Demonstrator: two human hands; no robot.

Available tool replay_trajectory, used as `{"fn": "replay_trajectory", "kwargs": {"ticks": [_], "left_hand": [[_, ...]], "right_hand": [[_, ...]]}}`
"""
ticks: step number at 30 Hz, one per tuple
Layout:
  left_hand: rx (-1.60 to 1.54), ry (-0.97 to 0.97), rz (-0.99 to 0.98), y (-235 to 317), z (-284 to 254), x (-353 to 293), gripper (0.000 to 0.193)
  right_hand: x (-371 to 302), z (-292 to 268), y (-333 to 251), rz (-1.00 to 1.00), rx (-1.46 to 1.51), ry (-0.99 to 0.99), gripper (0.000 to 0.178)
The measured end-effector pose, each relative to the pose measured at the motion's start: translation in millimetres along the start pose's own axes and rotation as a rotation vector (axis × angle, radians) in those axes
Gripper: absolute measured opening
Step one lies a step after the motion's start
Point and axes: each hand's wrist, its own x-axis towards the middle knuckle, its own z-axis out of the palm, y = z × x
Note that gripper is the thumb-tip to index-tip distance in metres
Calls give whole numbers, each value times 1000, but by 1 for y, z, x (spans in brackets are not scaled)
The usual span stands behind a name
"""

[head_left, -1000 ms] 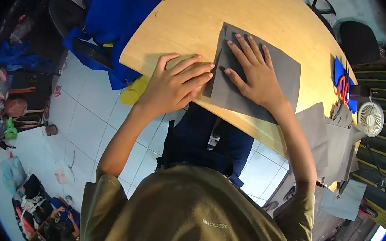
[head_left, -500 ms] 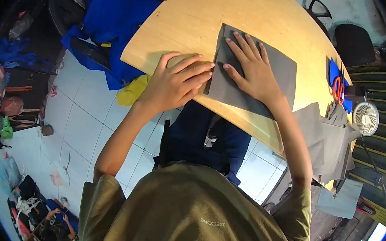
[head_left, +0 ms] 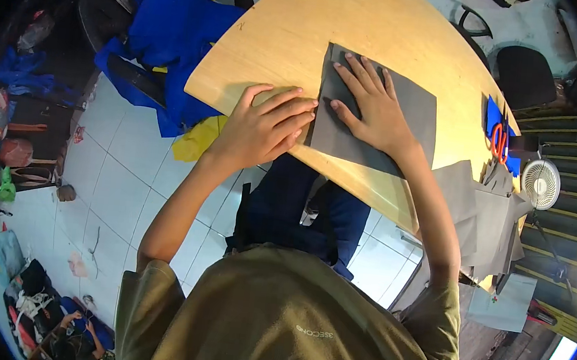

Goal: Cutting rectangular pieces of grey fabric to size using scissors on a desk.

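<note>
A dark grey sheet of cloth-like material [head_left: 403, 108], folded or layered, lies on the pale wooden table [head_left: 273, 47] near its front edge. Flat on top of it rests my right hand [head_left: 371, 112], its fingers spread and holding nothing. My left hand [head_left: 262, 125] is at the sheet's left edge, fingers apart and slightly bent, the fingertips touching or nearly touching that edge. Nothing shows in its grasp, though its palm side is hidden.
To the right are orange-handled scissors [head_left: 499, 143] with blue cloth pieces, a stack of grey sheets [head_left: 486, 220] and a white fan [head_left: 541, 184]. Blue cloth [head_left: 177, 37] covers a chair at the left, with yellow cloth [head_left: 198, 140] below. Another person [head_left: 82, 334] sits at the lower left.
The whole view has shifted slightly. Both hands keep practically the same places and poses on and beside the grey sheet.
</note>
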Motion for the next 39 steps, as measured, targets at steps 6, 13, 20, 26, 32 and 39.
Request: {"fn": "replay_trajectory", "kwargs": {"ticks": [6, 13, 20, 26, 32, 39], "left_hand": [[0, -2, -9, -2, -3, 0, 28], [-92, -89, -193, -31, -14, 44, 38], [82, -110, -125, -35, 2, 48, 69], [112, -112, -124, -35, 7, 47, 71], [153, -114, -120, -37, 9, 45, 71], [93, -72, -129, -29, 2, 42, 61]], "right_hand": [[4, -2, 0, -34, 20, -35, 64], [4, -2, 2, -35, 12, -37, 64], [1, -1, 3, -34, 4, -34, 64], [0, -1, 4, -35, 15, -21, 64], [2, 3, 4, -37, 6, -12, 64], [2, 6, 4, -37, -22, 10, 65]]}}
